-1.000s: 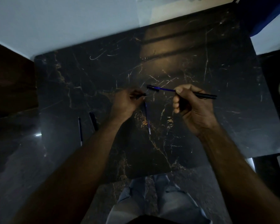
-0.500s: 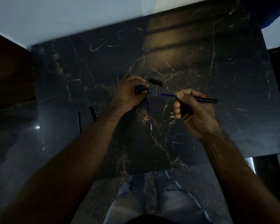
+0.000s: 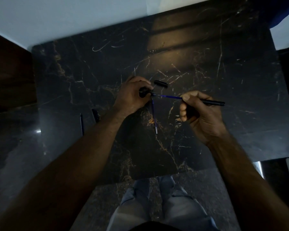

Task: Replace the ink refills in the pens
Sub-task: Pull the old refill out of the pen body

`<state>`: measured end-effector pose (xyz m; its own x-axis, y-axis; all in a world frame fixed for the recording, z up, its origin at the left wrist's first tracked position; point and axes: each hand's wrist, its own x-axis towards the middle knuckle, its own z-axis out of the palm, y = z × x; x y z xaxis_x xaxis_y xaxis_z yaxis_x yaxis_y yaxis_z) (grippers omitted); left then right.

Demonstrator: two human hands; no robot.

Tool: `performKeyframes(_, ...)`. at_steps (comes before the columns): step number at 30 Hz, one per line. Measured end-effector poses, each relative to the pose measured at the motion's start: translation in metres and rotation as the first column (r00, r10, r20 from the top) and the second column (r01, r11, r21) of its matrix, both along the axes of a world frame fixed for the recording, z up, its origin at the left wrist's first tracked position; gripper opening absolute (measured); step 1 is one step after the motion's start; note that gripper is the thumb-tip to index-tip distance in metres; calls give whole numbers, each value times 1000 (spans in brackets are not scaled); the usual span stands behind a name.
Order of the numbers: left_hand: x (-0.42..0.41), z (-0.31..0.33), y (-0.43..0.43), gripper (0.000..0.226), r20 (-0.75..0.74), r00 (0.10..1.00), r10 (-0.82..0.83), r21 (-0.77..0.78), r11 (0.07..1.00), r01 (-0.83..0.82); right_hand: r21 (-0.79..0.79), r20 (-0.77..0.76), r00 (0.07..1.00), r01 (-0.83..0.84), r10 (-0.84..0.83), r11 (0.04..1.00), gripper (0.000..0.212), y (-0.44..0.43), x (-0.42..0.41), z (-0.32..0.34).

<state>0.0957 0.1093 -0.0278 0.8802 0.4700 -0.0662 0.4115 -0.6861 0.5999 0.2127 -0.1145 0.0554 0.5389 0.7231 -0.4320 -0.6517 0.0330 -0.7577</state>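
Note:
My right hand grips a black pen barrel that points right, with a thin blue refill sticking out of its left end. My left hand holds a small black pen part at the refill's left tip. A black pen cap lies on the table just beyond my left hand. A second blue refill lies on the dark marble table, between my hands and pointing toward me.
Two more dark pen pieces lie on the table to the left of my left forearm. The table's near edge runs just above my knees. A dark wooden surface stands at the far left.
The black cap that sat on the refill's tip now lies on the table. My left hand has moved onto the refill's tip with a black part. My right hand has sunk slightly.

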Motion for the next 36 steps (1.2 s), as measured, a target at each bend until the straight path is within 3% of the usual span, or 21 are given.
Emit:
performKeyframes(9,-9,4,2,31,28,1000,-7,-24,1000,8,-1,1,1000,-19,19,1000,16,9,-2,4)
performKeyframes(13,-19,17,-6,32,40,985,171,-160,974,-162,4,-1,1000,-26,26,1000,14,14,-2,3)
performKeyframes(15,-25,31,-17,32,100,935,341,-321,900,-294,10,-7,1000,-21,22,1000,13,17,-2,3)
performKeyframes(17,-28,47,-29,28,130,863,488,-533,768,-355,19,-13,1000,-6,7,1000,12,20,-2,3)
performKeyframes(19,-30,66,-44,23,115,806,581,-786,550,-284,31,-23,1000,11,-10,999,13,25,-3,2)
performKeyframes(21,-30,82,-58,20,79,791,607,-926,338,-167,43,-33,999,25,-24,999,14,30,-4,4)
performKeyframes(23,-26,92,-70,19,69,776,627,-962,247,-115,54,-40,999,34,-32,998,16,37,-7,6)
performKeyframes(26,-19,96,-75,14,69,729,681,-972,210,-103,73,-40,999,34,-31,997,13,46,-13,10)
performKeyframes(33,-15,107,-69,14,96,723,684,-958,262,-121,85,-70,996,60,-54,995,14,54,-23,20)
performKeyframes(36,-18,110,-65,11,66,691,720,-971,206,-122,78,-81,995,61,-55,995,14,52,-24,21)
